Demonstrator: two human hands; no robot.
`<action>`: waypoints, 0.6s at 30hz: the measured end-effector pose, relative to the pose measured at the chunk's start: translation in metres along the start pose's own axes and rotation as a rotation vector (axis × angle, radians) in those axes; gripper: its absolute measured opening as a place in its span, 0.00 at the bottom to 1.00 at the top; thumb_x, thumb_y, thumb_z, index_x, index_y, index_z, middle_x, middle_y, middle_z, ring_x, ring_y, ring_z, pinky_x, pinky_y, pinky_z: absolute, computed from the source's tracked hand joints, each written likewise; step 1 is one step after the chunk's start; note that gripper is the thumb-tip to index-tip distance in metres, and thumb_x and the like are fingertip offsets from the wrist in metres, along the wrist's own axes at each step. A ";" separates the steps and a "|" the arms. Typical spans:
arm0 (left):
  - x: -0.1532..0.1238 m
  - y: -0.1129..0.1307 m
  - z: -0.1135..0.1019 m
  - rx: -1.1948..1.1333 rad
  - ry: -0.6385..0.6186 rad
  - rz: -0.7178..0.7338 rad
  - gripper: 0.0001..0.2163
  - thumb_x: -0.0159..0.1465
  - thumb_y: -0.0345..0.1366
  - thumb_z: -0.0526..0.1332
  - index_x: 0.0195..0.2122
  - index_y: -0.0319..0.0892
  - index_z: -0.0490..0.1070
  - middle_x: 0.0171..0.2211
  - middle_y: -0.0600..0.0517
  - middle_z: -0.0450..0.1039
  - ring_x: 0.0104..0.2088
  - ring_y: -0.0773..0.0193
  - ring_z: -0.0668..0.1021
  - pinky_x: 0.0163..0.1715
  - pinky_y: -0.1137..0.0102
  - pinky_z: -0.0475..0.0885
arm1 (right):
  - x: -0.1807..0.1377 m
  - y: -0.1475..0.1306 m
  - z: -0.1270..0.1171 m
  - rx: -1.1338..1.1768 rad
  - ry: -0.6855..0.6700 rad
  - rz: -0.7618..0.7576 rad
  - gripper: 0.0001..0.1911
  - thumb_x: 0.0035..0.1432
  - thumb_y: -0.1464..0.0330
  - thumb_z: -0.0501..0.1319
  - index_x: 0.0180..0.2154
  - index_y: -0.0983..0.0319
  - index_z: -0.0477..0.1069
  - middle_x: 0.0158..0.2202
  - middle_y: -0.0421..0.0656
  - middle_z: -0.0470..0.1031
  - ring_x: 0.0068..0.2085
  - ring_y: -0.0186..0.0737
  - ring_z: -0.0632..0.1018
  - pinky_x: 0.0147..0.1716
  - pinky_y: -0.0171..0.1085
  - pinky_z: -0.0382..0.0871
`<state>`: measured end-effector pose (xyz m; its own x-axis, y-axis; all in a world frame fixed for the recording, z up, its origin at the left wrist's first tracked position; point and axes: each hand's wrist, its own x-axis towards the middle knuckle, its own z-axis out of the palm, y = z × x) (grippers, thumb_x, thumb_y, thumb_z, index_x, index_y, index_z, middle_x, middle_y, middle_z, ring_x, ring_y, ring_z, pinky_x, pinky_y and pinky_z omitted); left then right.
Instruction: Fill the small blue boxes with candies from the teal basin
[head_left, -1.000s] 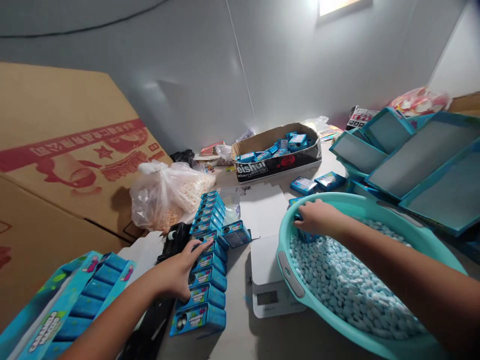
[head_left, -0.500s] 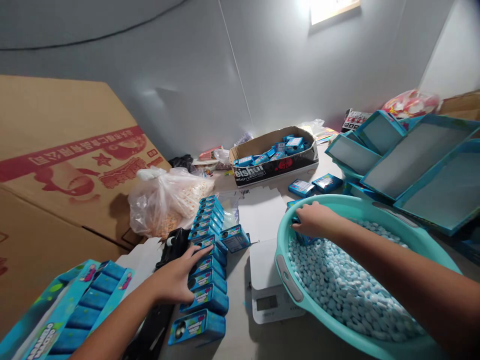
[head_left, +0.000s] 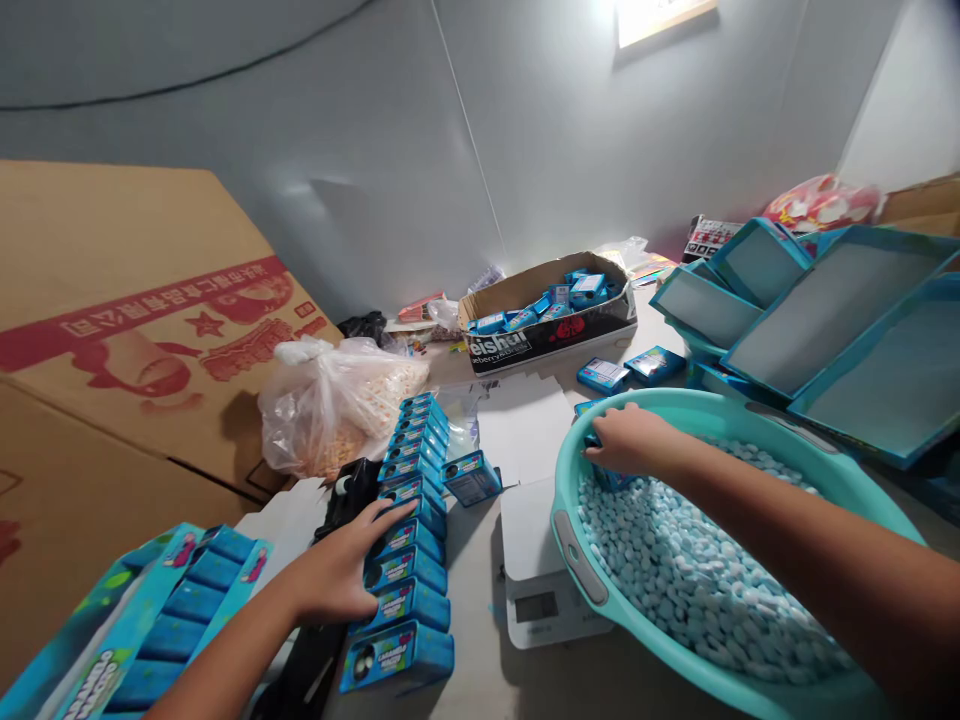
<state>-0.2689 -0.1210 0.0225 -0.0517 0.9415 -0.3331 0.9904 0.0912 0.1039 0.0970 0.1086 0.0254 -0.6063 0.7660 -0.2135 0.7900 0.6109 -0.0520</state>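
My left hand (head_left: 339, 570) lies with fingers stretched over a row of small blue candy boxes (head_left: 409, 510) lined up on the table, touching the near ones. My right hand (head_left: 628, 440) is curled inside a teal basin (head_left: 570, 530) full of pale blue candies (head_left: 690, 570), gripping a small blue box (head_left: 609, 476) at the pile's far edge. One loose blue box (head_left: 471, 477) stands beside the row.
A white scale (head_left: 536, 570) sits between the row and the basin. A clear plastic bag (head_left: 334, 400), large cardboard cartons (head_left: 135, 330), a cardboard tray of blue boxes (head_left: 551, 305), stacked blue trays (head_left: 832, 320) and a blue display pack (head_left: 127, 630) surround the work area.
My left hand has slid slightly toward me along the row of boxes. The right hand stays at the same spot in the basin.
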 end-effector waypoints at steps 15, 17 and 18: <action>-0.002 -0.018 -0.006 0.059 -0.037 0.022 0.51 0.41 0.25 0.62 0.70 0.53 0.52 0.72 0.44 0.49 0.69 0.41 0.58 0.62 0.57 0.64 | 0.006 0.003 0.008 0.004 0.033 -0.020 0.26 0.61 0.54 0.54 0.45 0.68 0.78 0.47 0.61 0.78 0.48 0.63 0.77 0.45 0.50 0.70; -0.001 -0.017 -0.007 0.073 -0.043 0.035 0.52 0.40 0.25 0.61 0.70 0.53 0.52 0.72 0.45 0.49 0.69 0.41 0.58 0.62 0.56 0.64 | 0.008 0.004 0.010 0.001 0.039 -0.029 0.27 0.61 0.54 0.54 0.46 0.69 0.78 0.47 0.61 0.78 0.48 0.63 0.77 0.46 0.51 0.70; 0.000 -0.016 -0.008 0.077 -0.043 0.042 0.51 0.41 0.25 0.62 0.70 0.53 0.52 0.72 0.45 0.49 0.69 0.41 0.58 0.63 0.56 0.64 | 0.009 0.005 0.011 0.002 0.040 -0.027 0.27 0.61 0.54 0.54 0.46 0.69 0.78 0.47 0.61 0.78 0.49 0.63 0.77 0.46 0.51 0.70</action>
<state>-0.2857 -0.1196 0.0285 -0.0059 0.9290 -0.3700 0.9986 0.0250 0.0468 0.0965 0.1160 0.0126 -0.6308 0.7565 -0.1727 0.7733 0.6313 -0.0590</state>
